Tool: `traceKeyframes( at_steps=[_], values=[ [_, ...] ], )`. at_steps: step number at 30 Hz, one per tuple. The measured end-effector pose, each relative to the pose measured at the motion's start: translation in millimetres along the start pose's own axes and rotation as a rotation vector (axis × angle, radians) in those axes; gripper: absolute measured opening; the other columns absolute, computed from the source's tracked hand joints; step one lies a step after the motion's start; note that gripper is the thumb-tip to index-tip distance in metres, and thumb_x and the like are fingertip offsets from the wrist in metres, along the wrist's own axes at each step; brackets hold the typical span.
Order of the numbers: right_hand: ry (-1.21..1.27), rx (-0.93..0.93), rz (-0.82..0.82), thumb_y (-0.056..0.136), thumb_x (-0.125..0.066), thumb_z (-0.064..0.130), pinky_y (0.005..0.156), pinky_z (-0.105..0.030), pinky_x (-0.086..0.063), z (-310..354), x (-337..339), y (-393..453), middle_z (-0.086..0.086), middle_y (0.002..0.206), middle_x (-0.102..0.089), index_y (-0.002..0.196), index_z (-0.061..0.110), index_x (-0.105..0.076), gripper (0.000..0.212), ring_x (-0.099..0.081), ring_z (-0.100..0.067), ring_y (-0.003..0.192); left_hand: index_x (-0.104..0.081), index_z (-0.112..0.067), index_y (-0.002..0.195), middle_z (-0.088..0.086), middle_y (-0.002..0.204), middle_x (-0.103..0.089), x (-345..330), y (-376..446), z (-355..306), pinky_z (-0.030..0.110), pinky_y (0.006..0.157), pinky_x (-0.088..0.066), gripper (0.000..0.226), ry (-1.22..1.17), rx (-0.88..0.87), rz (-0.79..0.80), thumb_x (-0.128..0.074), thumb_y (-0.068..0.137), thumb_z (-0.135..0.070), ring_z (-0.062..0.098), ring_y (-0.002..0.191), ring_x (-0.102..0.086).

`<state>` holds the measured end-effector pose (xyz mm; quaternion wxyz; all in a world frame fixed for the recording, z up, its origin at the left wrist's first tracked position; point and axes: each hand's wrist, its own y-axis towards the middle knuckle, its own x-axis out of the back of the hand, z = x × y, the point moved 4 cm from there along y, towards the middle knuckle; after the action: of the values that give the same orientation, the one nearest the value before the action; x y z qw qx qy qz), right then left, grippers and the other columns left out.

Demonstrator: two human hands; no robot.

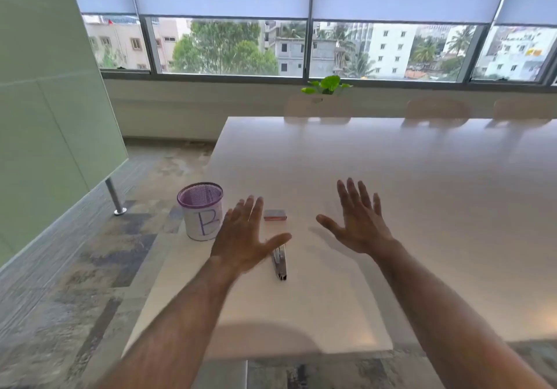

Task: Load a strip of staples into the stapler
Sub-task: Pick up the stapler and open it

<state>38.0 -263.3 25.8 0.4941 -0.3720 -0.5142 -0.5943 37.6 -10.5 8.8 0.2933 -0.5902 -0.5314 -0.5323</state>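
I count one stapler (pixel 280 263), lying flat on the table (pixel 391 207) near the front edge, long axis running near to far, its far end hidden under my left thumb. Whether it is open or closed I cannot tell from here. Just beyond it sits one small box (pixel 275 214), flat on the table; I cannot read any label on it. To the left of the box stands one purple mesh cup (pixel 201 210), upright, near the table's left edge, with a white label marked "B".

My left hand (pixel 245 238) hovers palm down with fingers spread, empty, over the space between cup and stapler, its thumb crossing above the stapler's far end; I can't tell if it touches. My right hand (pixel 360 222) is also spread wide and empty, palm down, to the right of the stapler and apart from it. Both forearms reach in bare from the near edge.

The table is white and glossy. I see three chair backs (pixel 437 108) at its far side, one green plant (pixel 327 85) on the sill, windows with half-lowered blinds, a green panel (pixel 45 87) at left, and patchy grey carpet.
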Motion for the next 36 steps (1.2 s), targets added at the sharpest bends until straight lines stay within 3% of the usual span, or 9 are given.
traceKeyframes(
  at_steps=[7,11,18,21,24,26,28,32,36],
  values=[
    [-0.002,-0.079,0.231,0.075,-0.019,0.087,0.121,-0.056,0.004,-8,-32,-10,-0.006,0.166,0.005,0.156,0.024,0.001,0.104,0.012,-0.023,0.152,-0.020,-0.014,0.156,0.014,0.165,-0.022,-17,-3,16,0.044,0.124,-0.015,0.133,-0.009,0.070,0.110,-0.001,0.057,-0.101,0.026,0.152,-0.019],
    [-0.057,-0.092,0.315,0.075,-0.017,0.087,0.120,-0.057,0.002,-9,-36,-8,-0.007,0.166,0.002,0.156,0.024,-0.003,0.103,0.006,-0.023,0.152,-0.025,-0.014,0.155,0.015,0.166,-0.018,-19,-1,16,0.043,0.125,-0.011,0.138,0.026,0.087,0.162,0.007,0.053,-0.101,0.026,0.153,-0.015],
    [-0.054,-0.104,0.317,0.075,-0.014,0.088,0.120,-0.056,0.002,-9,-37,-8,-0.007,0.166,0.000,0.155,0.025,-0.007,0.102,0.002,-0.023,0.153,-0.023,-0.016,0.156,0.011,0.167,-0.016,-19,-4,16,0.042,0.125,-0.008,0.132,0.022,0.085,0.165,0.006,0.057,-0.099,0.023,0.154,-0.011],
    [-0.003,-0.076,0.228,0.078,-0.017,0.084,0.119,-0.055,-0.009,0,-35,-12,-0.011,0.163,-0.019,0.151,0.021,-0.027,0.097,-0.013,-0.027,0.151,-0.022,-0.017,0.156,0.010,0.167,-0.016,-20,-3,16,0.042,0.126,-0.007,0.128,0.029,0.085,0.168,0.005,0.060,-0.097,0.022,0.154,-0.011],
    [0.143,-0.036,0.008,0.084,-0.034,0.075,0.109,-0.047,-0.033,25,-27,-24,-0.005,0.137,-0.058,0.126,0.022,-0.059,0.072,-0.047,-0.027,0.131,-0.019,-0.018,0.157,0.009,0.168,-0.013,-21,-2,15,0.042,0.126,-0.006,0.124,0.039,0.089,0.183,0.002,0.062,-0.095,0.020,0.155,-0.008],
    [0.251,-0.023,-0.084,0.080,-0.041,0.074,0.097,-0.041,-0.042,48,-22,-36,0.002,0.113,-0.068,0.112,0.024,-0.068,0.065,-0.058,-0.023,0.112,-0.018,-0.018,0.157,0.008,0.168,-0.011,-21,0,15,0.042,0.126,-0.004,0.123,0.041,0.095,0.193,0.001,0.062,-0.095,0.019,0.155,-0.006],
    [0.255,0.016,-0.086,0.072,-0.045,0.079,0.091,-0.039,-0.043,74,-19,-49,0.007,0.100,-0.067,0.104,0.025,-0.070,0.067,-0.059,-0.019,0.102,-0.016,-0.018,0.158,0.008,0.168,-0.010,-23,3,16,0.042,0.126,-0.002,0.122,0.040,0.100,0.198,0.001,0.063,-0.094,0.019,0.155,-0.004],
    [0.059,0.082,-0.014,0.062,-0.047,0.085,0.087,-0.041,-0.045,108,-20,-60,0.006,0.098,-0.065,0.100,0.023,-0.068,0.076,-0.057,-0.017,0.096,-0.012,-0.018,0.158,0.007,0.169,-0.006,-24,5,15,0.041,0.125,0.001,0.117,0.035,0.103,0.220,-0.001,0.068,-0.091,0.018,0.155,0.000],
    [0.089,0.070,-0.069,0.070,-0.053,0.054,0.073,-0.035,-0.050,106,-25,-52,0.003,0.079,-0.063,0.077,0.020,-0.069,0.038,-0.063,-0.023,0.080,-0.012,-0.019,0.158,0.008,0.169,-0.006,-24,7,15,0.043,0.125,0.000,0.119,0.033,0.105,0.218,0.002,0.066,-0.092,0.018,0.155,-0.001]
  ],
)
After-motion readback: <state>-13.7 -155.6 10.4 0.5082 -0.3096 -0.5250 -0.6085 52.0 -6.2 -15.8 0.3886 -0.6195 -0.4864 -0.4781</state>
